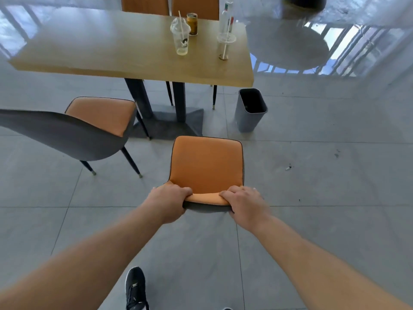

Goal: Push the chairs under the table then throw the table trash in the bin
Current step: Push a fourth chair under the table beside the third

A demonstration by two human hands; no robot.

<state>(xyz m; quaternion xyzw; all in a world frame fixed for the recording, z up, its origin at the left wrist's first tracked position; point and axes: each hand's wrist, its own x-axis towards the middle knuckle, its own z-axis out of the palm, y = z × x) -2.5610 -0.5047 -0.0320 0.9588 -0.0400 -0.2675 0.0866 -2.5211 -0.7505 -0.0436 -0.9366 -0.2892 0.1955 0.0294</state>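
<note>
An orange-seated chair [206,163] stands on the floor in front of me, a step away from the wooden table [100,50]. My left hand [171,199] and my right hand [243,203] both grip the top of its backrest. A second orange and grey chair [98,115] stands at the left, turned sideways, its seat partly under the table edge. On the table stand a clear plastic cup with a straw [181,36], a gold can [192,23], a flat-lidded cup with a straw [225,44] and a clear bottle [225,15]. A grey bin [251,110] stands by the table's right corner.
Two more orange chair backs [194,6] show behind the table's far side. The table rests on dark legs and a flat base plate [169,121]. A round grey table [288,43] lies at the back right. My black shoe [135,287] is on the tiled floor.
</note>
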